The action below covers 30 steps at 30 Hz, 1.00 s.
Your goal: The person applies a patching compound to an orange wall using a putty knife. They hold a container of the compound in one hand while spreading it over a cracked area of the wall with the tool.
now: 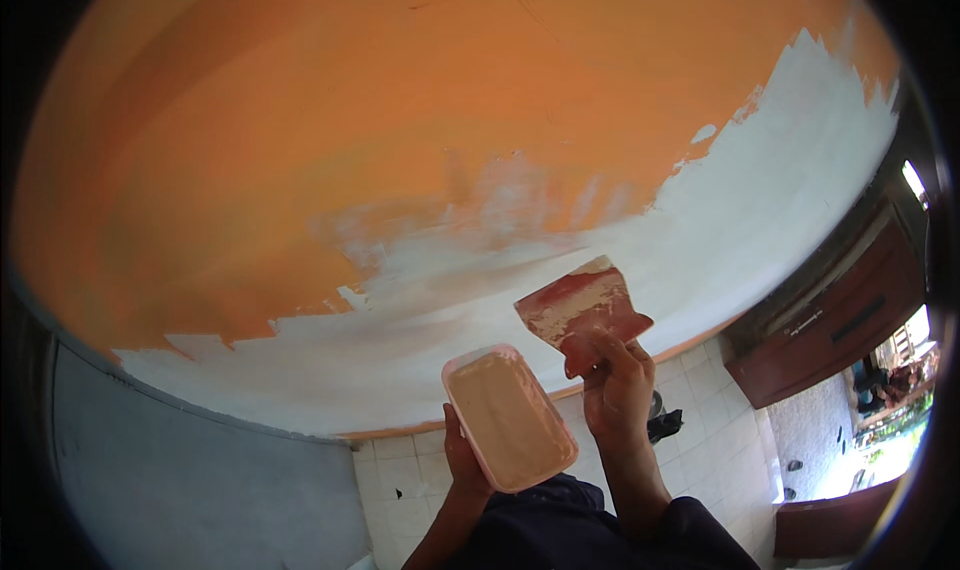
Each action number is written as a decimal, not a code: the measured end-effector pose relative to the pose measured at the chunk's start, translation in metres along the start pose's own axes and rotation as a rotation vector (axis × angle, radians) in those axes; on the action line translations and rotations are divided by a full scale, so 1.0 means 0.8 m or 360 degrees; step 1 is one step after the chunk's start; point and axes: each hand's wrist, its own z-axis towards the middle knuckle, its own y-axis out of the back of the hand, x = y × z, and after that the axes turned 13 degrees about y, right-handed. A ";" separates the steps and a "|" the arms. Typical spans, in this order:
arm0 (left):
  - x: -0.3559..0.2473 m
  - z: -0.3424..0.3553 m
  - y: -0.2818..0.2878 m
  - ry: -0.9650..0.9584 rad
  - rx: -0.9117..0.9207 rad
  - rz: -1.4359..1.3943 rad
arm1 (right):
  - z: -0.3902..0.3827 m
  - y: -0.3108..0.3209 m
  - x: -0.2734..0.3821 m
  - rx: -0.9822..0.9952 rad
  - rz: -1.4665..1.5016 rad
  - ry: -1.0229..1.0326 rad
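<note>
Grasped between the thumb and fingers of the right hand [618, 390] is a thin red scraper [585, 305], roughly square with a notched lower end, smeared with cream paste, held up before the wall. Curled around the left side of a shallow pinkish tray [508, 351], the left hand [465, 457] holds it just below and left of the scraper; the tray is rectangular with rounded corners and contains a smooth layer of beige paste [508, 430]. One scraper and one tray show, one per hand. Most of the wall [350, 90] is matt orange, with a ragged-edged, streaky white coating [770, 150] across its lower part. Pale square tiles [705, 400] cover the floor. A flat grey surface [200, 460] stands at left; at right, a brown-red door [835, 305] adjoins a bright opening.
</note>
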 end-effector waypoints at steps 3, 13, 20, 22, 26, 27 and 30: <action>0.001 -0.004 -0.009 -0.0097 -0.0318 0.0349 | 0.005 -0.020 -0.008 -0.0141 -0.0061 -0.0016; -0.008 -0.024 -0.004 -0.0276 -0.0073 0.0056 | 0.031 -0.109 -0.042 -0.0003 -0.0458 0.0337; -0.031 -0.035 0.060 -0.0491 -0.0276 0.0195 | 0.042 -0.141 -0.045 0.0096 -0.1141 0.0603; -0.036 -0.038 0.034 -0.0519 -0.0213 0.0169 | 0.039 -0.150 -0.047 0.0138 -0.1253 0.0725; -0.045 -0.041 0.020 -0.0543 -0.0181 0.0173 | 0.009 -0.183 -0.044 0.0577 -0.1285 0.0866; -0.044 -0.042 0.022 -0.0568 -0.0212 0.0172 | 0.001 -0.198 -0.053 0.0573 -0.1237 0.0800; -0.043 -0.041 0.026 -0.0647 -0.0230 0.0173 | -0.014 -0.210 -0.044 0.0637 -0.1270 0.0632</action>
